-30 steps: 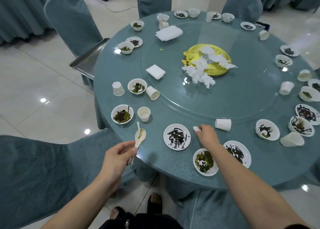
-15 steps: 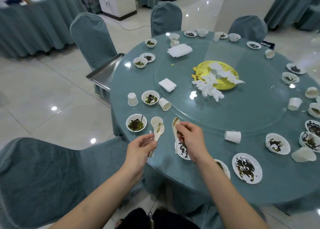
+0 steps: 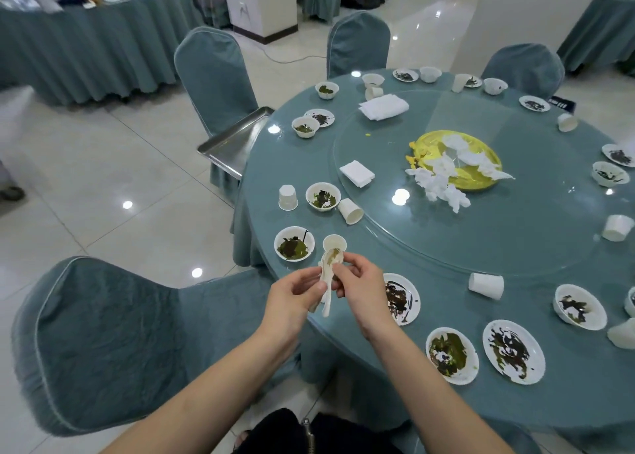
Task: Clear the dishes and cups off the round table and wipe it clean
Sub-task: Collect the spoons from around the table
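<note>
Both hands meet over the near left edge of the round teal table (image 3: 446, 261). My left hand (image 3: 295, 299) grips the handles of white ceramic spoons (image 3: 328, 275). My right hand (image 3: 360, 282) pinches the top spoon at its bowl, laying it on the one beneath. Just beyond them stand a small white cup (image 3: 334, 242) and a bowl of green leftovers (image 3: 294, 244). A dirty plate (image 3: 400, 299) lies right of my right hand. Several more soiled bowls, plates and cups ring the table's edge.
A glass turntable (image 3: 515, 233) carries a yellow plate (image 3: 457, 160) with crumpled tissues and folded napkins (image 3: 384, 107). A metal tray (image 3: 237, 141) rests on a covered chair at the table's left. Another covered chair (image 3: 103, 336) stands close on my left.
My right hand picked a second spoon off the table and brought it left onto the spoon in my left hand. The view has shifted up and left.
</note>
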